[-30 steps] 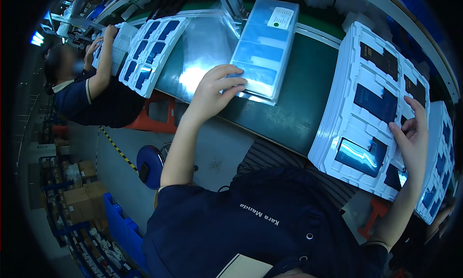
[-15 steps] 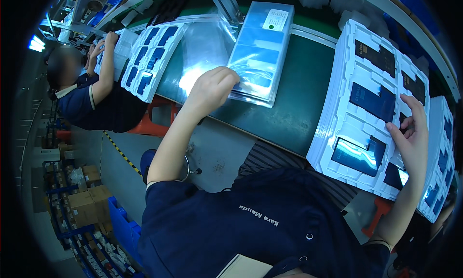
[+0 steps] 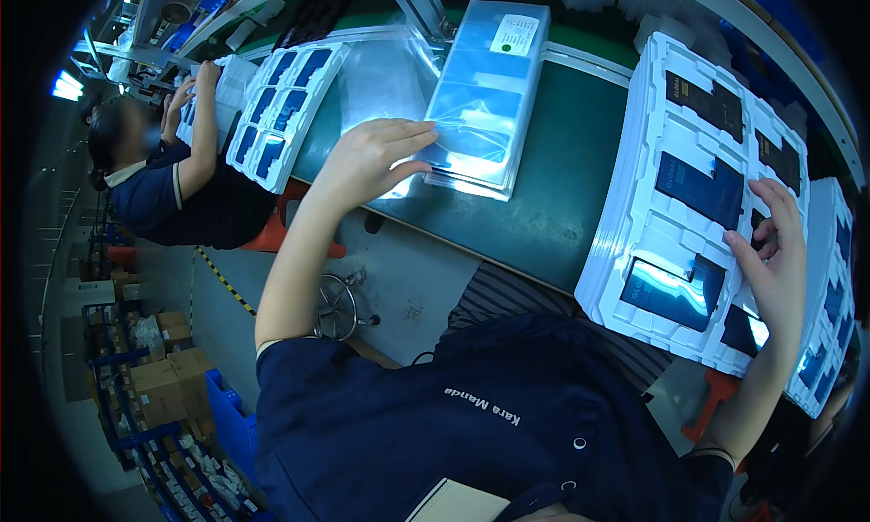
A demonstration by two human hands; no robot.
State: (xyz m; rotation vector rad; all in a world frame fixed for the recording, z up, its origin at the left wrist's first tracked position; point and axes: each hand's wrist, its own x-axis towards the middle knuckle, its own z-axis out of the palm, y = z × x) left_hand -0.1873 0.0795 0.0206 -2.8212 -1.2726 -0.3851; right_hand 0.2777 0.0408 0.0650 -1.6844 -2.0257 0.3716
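My left hand is at the near left edge of a stack of blue-tinted sheets in clear plastic. Its fingers lie out straight and the thumb stands apart from them. A white label with a green dot is at the stack's far end. On the right, my right hand rests over a white moulded tray, fingers bent, thumb and forefinger apart. Beside its thumb, a dark flat panel sits in a tray pocket. A glossy panel lies nearer to me. Part of another panel is hidden under my right fingers.
Clear plastic sheets lie left of the stack on the green table. Farther left is another white tray with dark panels; a co-worker sits there. A tray stands far right. A wheeled stool base is below.
My left hand has opened from a pinch at the stack's near edge and moved slightly left and down. My right hand has stayed over the tray.
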